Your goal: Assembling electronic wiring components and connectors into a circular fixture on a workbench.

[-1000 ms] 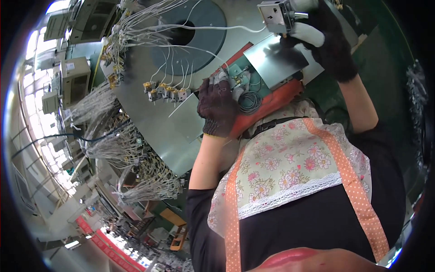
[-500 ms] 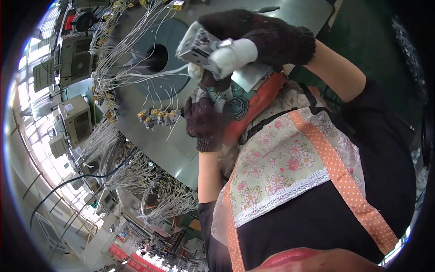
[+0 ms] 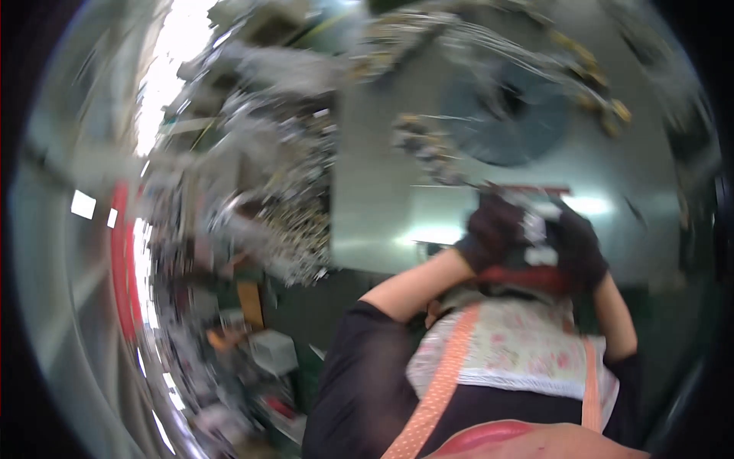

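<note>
Left hand point(image 3: 493, 233): dark glove, bunched in close to the other one, too blurry to tell how open the fingers are or what they've got
Right hand point(image 3: 579, 246): dark glove too, can't tell its finger spread or grip either
Red thing point(image 3: 526, 277): just apron-side of both hands' fingers
Small connectors point(image 3: 428, 147): blurry row, beyond and left of the left fingers
Blue-gray disc point(image 3: 489, 144): beyond all the fingertips

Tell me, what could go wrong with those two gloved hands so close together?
The left hand might knock the small parts lying beyond it, to its left. Loose pale wires near the blue-grey disc could tangle or snag. With the right hand so near, one might bump the other; blur hides their grip.
</note>
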Available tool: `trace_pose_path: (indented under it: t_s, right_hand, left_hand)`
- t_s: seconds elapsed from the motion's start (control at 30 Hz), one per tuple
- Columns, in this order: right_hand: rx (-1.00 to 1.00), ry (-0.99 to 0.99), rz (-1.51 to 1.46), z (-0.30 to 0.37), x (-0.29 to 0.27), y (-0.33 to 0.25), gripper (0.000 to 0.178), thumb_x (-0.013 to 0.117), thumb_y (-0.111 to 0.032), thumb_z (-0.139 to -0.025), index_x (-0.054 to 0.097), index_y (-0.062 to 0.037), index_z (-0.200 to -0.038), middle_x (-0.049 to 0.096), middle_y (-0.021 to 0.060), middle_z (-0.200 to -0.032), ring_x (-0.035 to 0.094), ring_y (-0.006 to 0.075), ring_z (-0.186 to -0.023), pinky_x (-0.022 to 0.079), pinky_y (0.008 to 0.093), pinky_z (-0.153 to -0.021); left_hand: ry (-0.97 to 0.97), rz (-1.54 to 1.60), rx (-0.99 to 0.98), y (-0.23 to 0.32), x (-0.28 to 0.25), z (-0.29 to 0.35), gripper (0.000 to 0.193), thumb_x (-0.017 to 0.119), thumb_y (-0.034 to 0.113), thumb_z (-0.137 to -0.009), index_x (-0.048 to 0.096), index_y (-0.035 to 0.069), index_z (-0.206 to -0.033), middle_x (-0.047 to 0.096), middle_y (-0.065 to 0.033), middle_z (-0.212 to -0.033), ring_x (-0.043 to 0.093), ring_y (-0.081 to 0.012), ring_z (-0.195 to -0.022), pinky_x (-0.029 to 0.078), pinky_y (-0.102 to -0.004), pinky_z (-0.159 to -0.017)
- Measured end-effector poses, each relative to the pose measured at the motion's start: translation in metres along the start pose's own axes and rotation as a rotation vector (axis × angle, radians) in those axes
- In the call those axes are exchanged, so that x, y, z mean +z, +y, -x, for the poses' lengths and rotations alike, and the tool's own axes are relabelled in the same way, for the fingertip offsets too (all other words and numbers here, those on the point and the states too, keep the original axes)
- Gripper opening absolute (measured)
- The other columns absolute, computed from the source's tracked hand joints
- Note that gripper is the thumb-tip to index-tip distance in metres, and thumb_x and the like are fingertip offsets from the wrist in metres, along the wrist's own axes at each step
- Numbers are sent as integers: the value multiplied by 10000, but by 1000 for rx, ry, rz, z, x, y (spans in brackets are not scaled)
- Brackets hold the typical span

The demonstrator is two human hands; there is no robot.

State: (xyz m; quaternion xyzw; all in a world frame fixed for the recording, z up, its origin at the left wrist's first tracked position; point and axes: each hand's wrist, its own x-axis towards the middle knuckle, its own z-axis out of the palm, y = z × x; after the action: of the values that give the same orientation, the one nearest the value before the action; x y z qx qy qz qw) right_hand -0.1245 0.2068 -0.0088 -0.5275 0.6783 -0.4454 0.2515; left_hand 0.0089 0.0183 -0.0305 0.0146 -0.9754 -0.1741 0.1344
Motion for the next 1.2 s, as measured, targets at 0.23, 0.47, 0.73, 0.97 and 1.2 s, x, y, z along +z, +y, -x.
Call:
trace_pose_path:
  t_s: [0.23, 0.47, 0.73, 0.97, 1.2]
  right_hand:
    - [-68, 68, 80, -3, -7, -25, 793, 955, -94, -647, 594, -14, -1349, 706, 137, -1182, 717, 264, -1031, 588, 379, -868]
    - [209, 90, -363, -2, -15, -20, 768, 935, -60, -674, 584, -22, -1356, 698, 68, -1126, 673, 168, -988, 577, 342, -853]
    - [186, 103, -486, 6, -25, -14, 688, 891, -139, -689, 599, 5, -1296, 689, 59, -1166, 648, 188, -1059, 523, 359, -953]
    - [-8, 215, -1619, 23, -71, -20, 449, 610, -211, -981, 522, 13, -1360, 675, 166, -1232, 667, 262, -1076, 557, 398, -944]
    - [-60, 36, -3, -20, -41, -41, 508, 805, 27, -738, 672, -60, -1220, 669, 81, -1005, 668, 217, -923, 559, 351, -778]
  left_hand:
    - [56, 54, -34, 15, -33, -5, 195, 559, 249, -935, 686, 107, -899, 682, -150, -790, 653, -386, -822, 523, -483, -791]
    - [-102, 65, -39, 8, -32, -15, 317, 502, 284, -951, 706, 68, -1060, 708, -187, -826, 677, -404, -928, 517, -498, -996]
    - [-223, 43, -4, 13, -33, -18, 308, 510, 276, -933, 665, 78, -1112, 720, -136, -972, 682, -322, -1026, 460, -463, -1075]
    - [43, 61, 48, 12, -23, -23, 430, 779, 273, -817, 683, 82, -1189, 709, -118, -995, 692, -303, -888, 533, -389, -923]
    - [-198, 458, -245, -68, -61, -79, 287, 714, 214, -890, 718, 62, -1133, 769, -115, -1039, 721, -195, -929, 562, -364, -857]
